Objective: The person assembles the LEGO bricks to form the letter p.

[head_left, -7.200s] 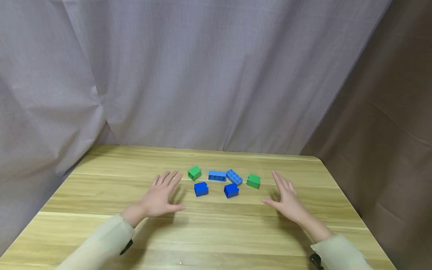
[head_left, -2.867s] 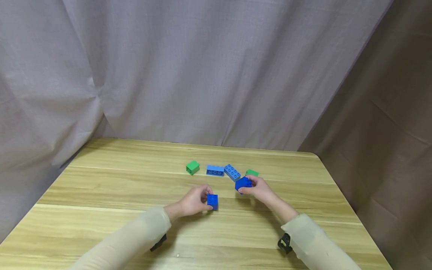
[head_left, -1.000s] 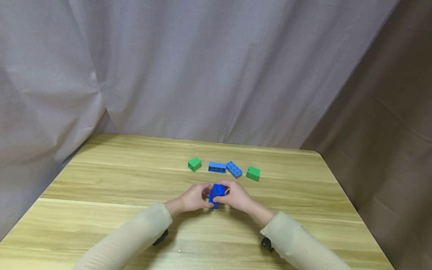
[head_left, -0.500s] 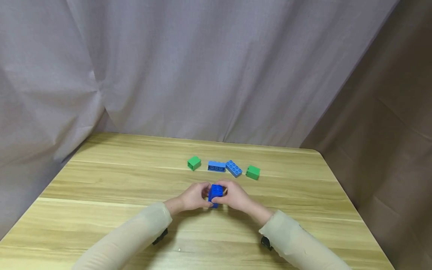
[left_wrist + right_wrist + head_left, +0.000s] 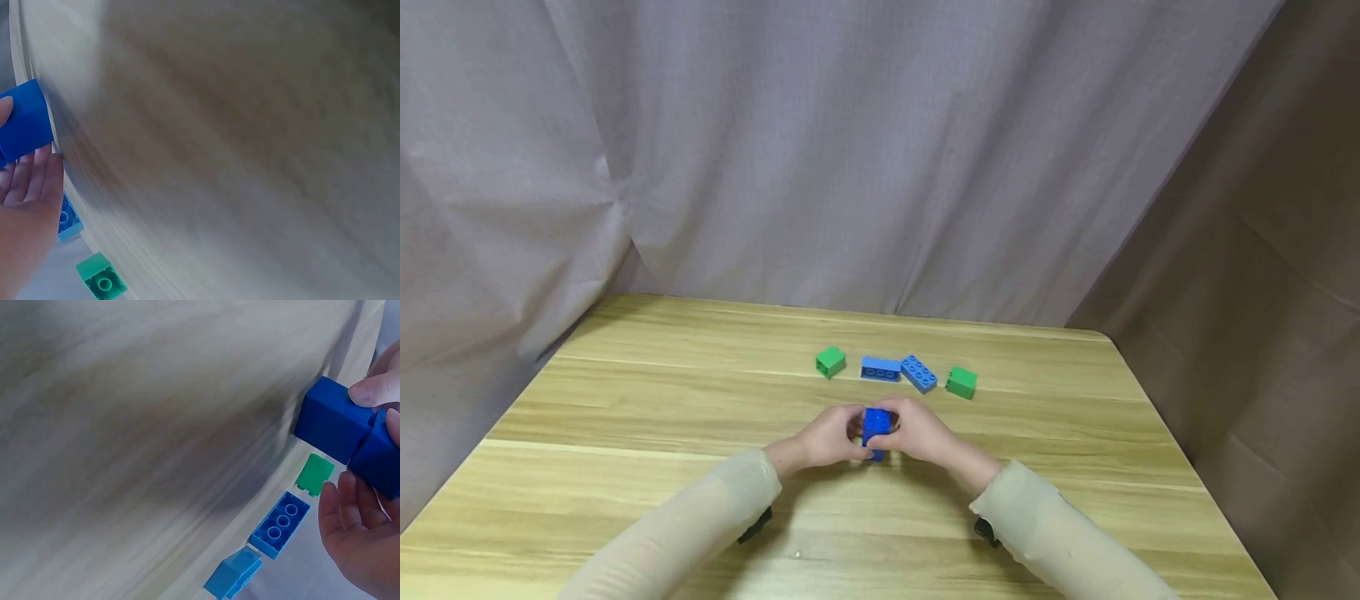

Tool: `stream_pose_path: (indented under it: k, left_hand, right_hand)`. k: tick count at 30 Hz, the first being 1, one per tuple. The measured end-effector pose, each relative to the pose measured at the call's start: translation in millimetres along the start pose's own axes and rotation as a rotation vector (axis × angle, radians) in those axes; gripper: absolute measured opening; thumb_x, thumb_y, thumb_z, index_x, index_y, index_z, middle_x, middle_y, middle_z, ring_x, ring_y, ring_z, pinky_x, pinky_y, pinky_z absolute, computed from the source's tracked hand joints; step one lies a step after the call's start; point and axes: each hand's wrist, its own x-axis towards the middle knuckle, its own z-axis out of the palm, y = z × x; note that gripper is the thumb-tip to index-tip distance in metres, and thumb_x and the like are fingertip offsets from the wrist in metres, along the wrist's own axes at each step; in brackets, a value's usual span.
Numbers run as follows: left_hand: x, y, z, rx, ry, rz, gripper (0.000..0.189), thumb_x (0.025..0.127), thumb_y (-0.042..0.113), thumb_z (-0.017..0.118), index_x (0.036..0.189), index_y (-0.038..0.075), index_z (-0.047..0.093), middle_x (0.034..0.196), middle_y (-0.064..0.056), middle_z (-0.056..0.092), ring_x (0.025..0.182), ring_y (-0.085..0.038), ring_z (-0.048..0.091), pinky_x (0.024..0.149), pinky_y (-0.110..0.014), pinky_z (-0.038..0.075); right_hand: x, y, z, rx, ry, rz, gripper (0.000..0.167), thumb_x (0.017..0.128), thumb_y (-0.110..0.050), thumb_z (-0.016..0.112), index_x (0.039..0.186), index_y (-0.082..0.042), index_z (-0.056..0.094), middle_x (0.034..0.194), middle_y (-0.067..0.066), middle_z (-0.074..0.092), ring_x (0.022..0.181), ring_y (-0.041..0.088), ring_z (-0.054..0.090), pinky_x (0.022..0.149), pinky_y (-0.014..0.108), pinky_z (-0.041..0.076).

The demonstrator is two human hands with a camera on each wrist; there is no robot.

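In the head view, two dark blue toy bricks stand stacked above the front middle of the table. My left hand (image 5: 831, 436) grips the lower brick (image 5: 330, 419) from the left, thumb on its near side. My right hand (image 5: 917, 429) pinches the upper brick (image 5: 877, 419), whose studs face up. A thin gap shows between the two bricks in the right wrist view, so I cannot tell if they are fully pressed together. The left wrist view has the lower brick at its left edge, partly cut off.
Behind the hands lie a green brick (image 5: 831, 362), a light blue brick on its side (image 5: 881, 369), a light blue brick with studs up (image 5: 919, 373) and another green brick (image 5: 961, 382). The wooden table (image 5: 700, 392) ends at a grey curtain (image 5: 775, 167).
Both hands, first spread and holding nothing, took up a dark blue brick each and came together. Over the last second the upper brick shifted slightly left and straightened over the lower one.
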Motion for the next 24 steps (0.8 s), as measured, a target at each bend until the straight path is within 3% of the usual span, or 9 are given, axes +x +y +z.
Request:
stream_pose_path:
  k: [7,12,19,24]
  left_hand:
    - [-0.3,-1.8,0.2,-0.009,-0.008,0.033,0.035,0.076,0.007,0.074,0.105,-0.003,0.058,0.099,-0.012,0.066,0.092,-0.022,0.064,0.084,-0.027,0.055]
    - [-0.3,-2.2,0.8,-0.012,-0.006,0.046,0.033,0.077,0.006,0.073,0.105,-0.003,0.058,0.099,-0.013,0.066,0.092,-0.022,0.065,0.083,-0.025,0.055]
    - [0.4,-2.9,2.1,0.016,0.006,0.026,0.033,0.075,0.008,0.076,0.101,-0.001,0.058,0.097,-0.011,0.067,0.090,-0.019,0.064,0.080,-0.024,0.055]
    - [0.2,-2.4,0.9,0.009,0.008,0.024,0.035,0.075,0.007,0.076,0.103,-0.002,0.058,0.097,-0.011,0.066,0.091,-0.020,0.064,0.082,-0.028,0.055]
  right_hand:
    - [-2.4,-3,0,-0.084,0.015,-0.011,0.033,0.077,-0.018,0.077,0.105,-0.003,0.066,0.102,0.009,0.067,0.090,0.016,0.062,0.075,0.028,0.056]
    - [-2.9,-1,-3,-0.125,-0.004,-0.033,0.035,0.078,-0.028,0.076,0.104,-0.007,0.066,0.099,0.003,0.067,0.087,0.012,0.060,0.075,0.027,0.054]
    - [-4.4,-7,-14,-0.032,0.041,0.021,0.048,0.080,-0.032,0.074,0.116,-0.003,0.062,0.098,0.004,0.067,0.089,0.015,0.058,0.076,0.032,0.051]
    - [-3.5,-14,-18,-0.044,0.036,-0.004,0.035,0.081,-0.024,0.072,0.110,-0.006,0.067,0.101,0.003,0.069,0.095,0.017,0.060,0.080,0.037,0.053]
